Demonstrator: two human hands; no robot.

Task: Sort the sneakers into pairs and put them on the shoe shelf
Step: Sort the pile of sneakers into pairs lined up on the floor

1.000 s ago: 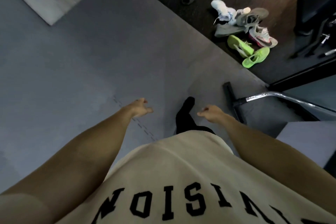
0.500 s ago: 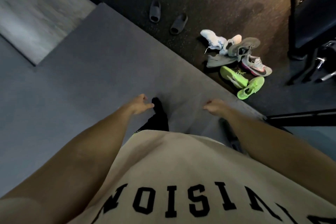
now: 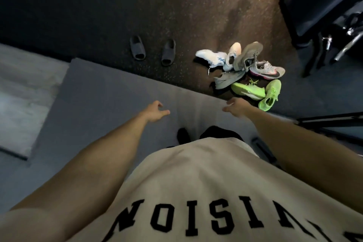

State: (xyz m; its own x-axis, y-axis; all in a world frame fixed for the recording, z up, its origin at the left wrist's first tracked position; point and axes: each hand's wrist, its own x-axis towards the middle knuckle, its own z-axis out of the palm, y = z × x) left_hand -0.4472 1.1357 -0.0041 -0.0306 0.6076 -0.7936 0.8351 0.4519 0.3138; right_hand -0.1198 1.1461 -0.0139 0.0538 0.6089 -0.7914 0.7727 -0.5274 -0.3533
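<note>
A jumbled pile of sneakers lies on the dark speckled floor just past the grey mat's edge. It holds two neon green ones (image 3: 247, 90) (image 3: 270, 95), two white ones (image 3: 210, 56) (image 3: 232, 55), two grey ones (image 3: 247, 55) (image 3: 227, 80) and a grey one with a pink sole (image 3: 267, 69). My left hand (image 3: 156, 112) hangs over the mat with loosely curled fingers, holding nothing. My right hand (image 3: 235, 107) is also empty and relaxed, a short way in front of the green sneakers. No shoe shelf is in sight.
Two dark slides (image 3: 137, 47) (image 3: 168, 51) stand side by side left of the pile. The grey mat (image 3: 102, 92) ends in an edge before the sneakers. A dark bench or rack (image 3: 318, 0) with metal bars (image 3: 345, 45) fills the upper right; a black bar (image 3: 330, 119) lies at right.
I have walked forward across the mat, so the sneaker pile and slides are nearer and lower in view. Both hands stay empty, swinging slightly with my steps.
</note>
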